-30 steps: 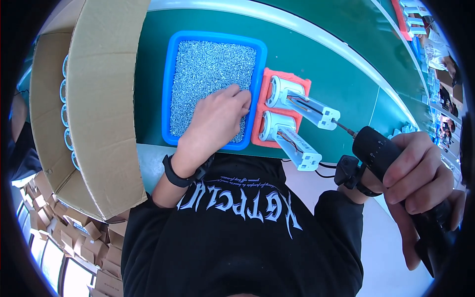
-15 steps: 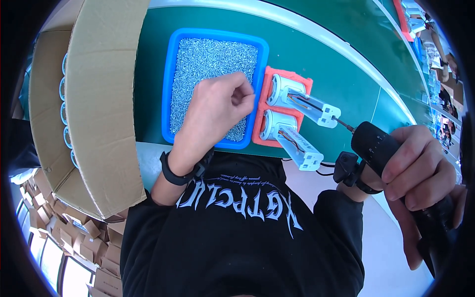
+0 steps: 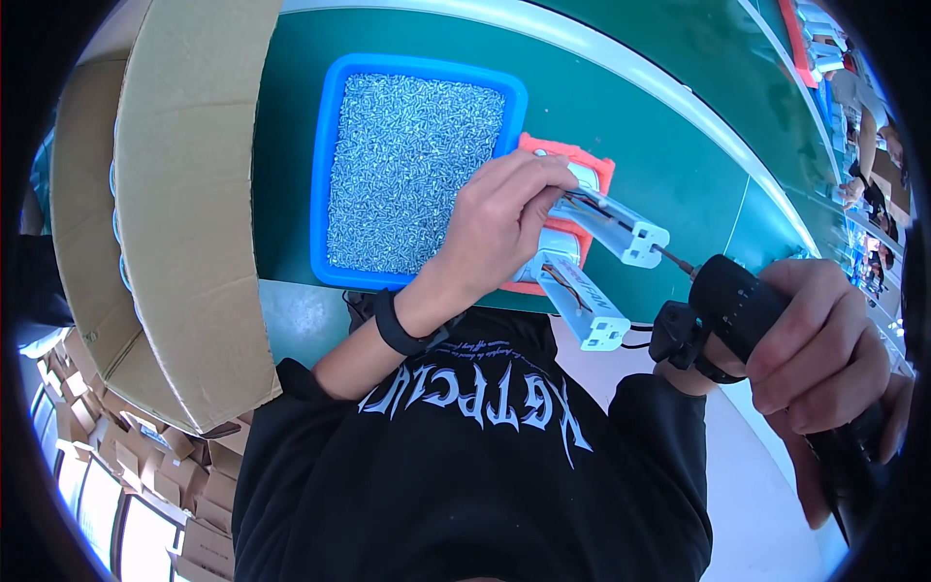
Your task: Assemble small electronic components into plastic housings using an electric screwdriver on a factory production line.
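Observation:
My left hand (image 3: 499, 218) is closed, its thumb and fingertips at the base of the far white plastic housing's open handle (image 3: 611, 228), where wires run inside. Part of that housing's round body is hidden behind the fingers. My right hand (image 3: 824, 354) wraps round a black electric screwdriver (image 3: 732, 301), its bit (image 3: 676, 260) at the end face of the far handle. A second white housing (image 3: 585, 306) lies nearer me, also with wires in its open handle. Both rest in an orange-red foam holder (image 3: 603, 173).
Left of the holder stands a blue tray (image 3: 324, 175) full of small metal screws (image 3: 412, 165). A tall cardboard box (image 3: 184, 213) rises at the left edge of the green table (image 3: 669, 145). Another person (image 3: 866, 131) is at the far right. Boxes (image 3: 175, 475) fill the lower left.
My left hand has moved right, from over the screw tray to the far housing. The handle ends have shifted slightly toward me. The screwdriver stays almost in place.

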A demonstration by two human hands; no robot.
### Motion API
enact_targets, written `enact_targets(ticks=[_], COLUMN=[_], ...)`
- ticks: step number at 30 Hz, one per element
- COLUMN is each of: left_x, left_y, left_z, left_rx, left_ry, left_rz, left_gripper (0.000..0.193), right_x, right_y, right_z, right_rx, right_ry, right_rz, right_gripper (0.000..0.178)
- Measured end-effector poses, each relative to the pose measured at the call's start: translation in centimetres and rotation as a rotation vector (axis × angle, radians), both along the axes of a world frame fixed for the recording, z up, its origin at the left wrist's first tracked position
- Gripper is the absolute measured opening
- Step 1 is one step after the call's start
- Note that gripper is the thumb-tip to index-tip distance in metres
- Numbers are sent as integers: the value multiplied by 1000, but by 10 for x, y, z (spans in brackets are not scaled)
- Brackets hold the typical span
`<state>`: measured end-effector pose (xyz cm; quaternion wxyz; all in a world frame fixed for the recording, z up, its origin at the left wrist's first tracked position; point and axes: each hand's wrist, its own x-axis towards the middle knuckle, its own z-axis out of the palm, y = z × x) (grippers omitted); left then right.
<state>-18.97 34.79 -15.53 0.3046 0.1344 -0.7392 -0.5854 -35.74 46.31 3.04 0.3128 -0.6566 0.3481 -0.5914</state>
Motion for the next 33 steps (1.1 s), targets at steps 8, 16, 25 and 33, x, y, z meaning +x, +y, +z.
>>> enact_targets(ticks=[8,16,25,33], left_x=[2,6,18,15], left_y=[-2,-2,-11,-12], left_z=[-2,3,16,10], left_rx=[-118,-53,382,401], left_ry=[-4,41,-18,42], left_rz=[22,66,-131,-199], left_gripper=[15,14,15,16], right_x=[7,15,5,3], right_y=[0,22,33,29], right_z=[-2,-2,0,-5], right_rx=[170,-194,-343,-340], right_ry=[83,-148,-421,-447], right_rz=[16,-324,-387,-407], right_gripper=[65,57,47,52])
